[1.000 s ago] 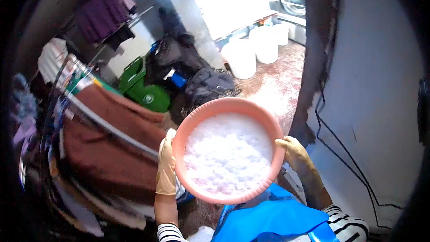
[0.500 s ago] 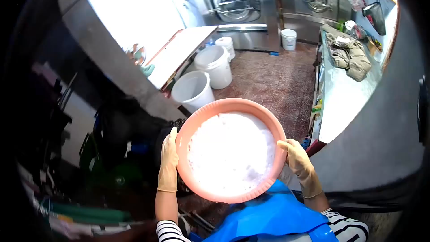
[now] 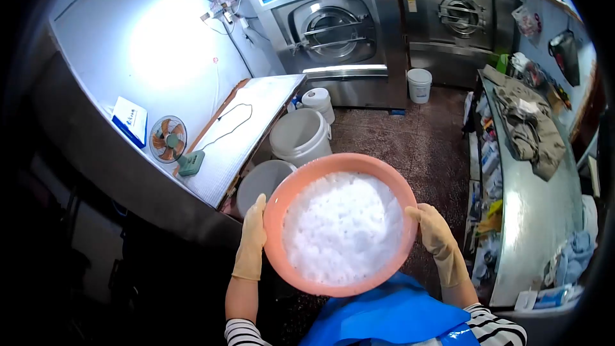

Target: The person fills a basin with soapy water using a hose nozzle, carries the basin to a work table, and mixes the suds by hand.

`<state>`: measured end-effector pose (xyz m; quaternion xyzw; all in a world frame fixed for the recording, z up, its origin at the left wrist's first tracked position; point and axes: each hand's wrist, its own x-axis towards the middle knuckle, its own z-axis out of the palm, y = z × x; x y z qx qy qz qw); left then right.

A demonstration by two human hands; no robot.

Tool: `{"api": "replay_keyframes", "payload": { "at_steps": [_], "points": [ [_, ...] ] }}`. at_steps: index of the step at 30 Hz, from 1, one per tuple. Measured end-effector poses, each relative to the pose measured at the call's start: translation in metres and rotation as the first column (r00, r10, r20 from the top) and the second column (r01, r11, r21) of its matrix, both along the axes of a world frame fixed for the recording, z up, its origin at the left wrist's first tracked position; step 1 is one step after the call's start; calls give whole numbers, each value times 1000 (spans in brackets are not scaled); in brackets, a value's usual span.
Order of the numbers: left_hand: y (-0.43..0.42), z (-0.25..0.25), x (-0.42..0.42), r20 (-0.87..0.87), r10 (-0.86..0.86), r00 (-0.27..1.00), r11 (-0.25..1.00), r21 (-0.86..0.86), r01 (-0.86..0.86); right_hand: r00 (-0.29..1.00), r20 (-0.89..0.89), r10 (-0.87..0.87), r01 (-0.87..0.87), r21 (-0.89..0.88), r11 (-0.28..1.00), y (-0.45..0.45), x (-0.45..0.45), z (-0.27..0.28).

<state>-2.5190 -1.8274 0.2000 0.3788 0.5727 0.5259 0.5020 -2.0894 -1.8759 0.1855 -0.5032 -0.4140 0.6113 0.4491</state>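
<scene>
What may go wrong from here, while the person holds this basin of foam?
Foam fills much of the basin, so a tilt might spill some onto the floor. The left hand and right hand hold opposite sides; if one slips, the basin could tip. The basin partly hides the nearest bucket; a bump is possible.

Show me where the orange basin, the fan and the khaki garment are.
Orange basin (image 3: 339,163), head view: on its far rim.
Fan (image 3: 168,139), head view: on its round front.
Khaki garment (image 3: 535,131), head view: on its crumpled middle.
</scene>
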Motion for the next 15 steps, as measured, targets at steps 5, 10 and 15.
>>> {"api": "replay_keyframes", "payload": {
  "at_steps": [5,10,15],
  "points": [
    [154,-18,-19,76,-15,997,1000,-1,15,999,-2,54,-54,-1,999,167,-23,-17],
    [292,-34,-44,158,0,987,998,65,-11,992,74,99,-100,11,995,301,-40,-13],
    [431,-43,-74,97,65,993,997,29,-68,999,-1,33,-33,-59,998,439,-69,-31]
  ]
}}
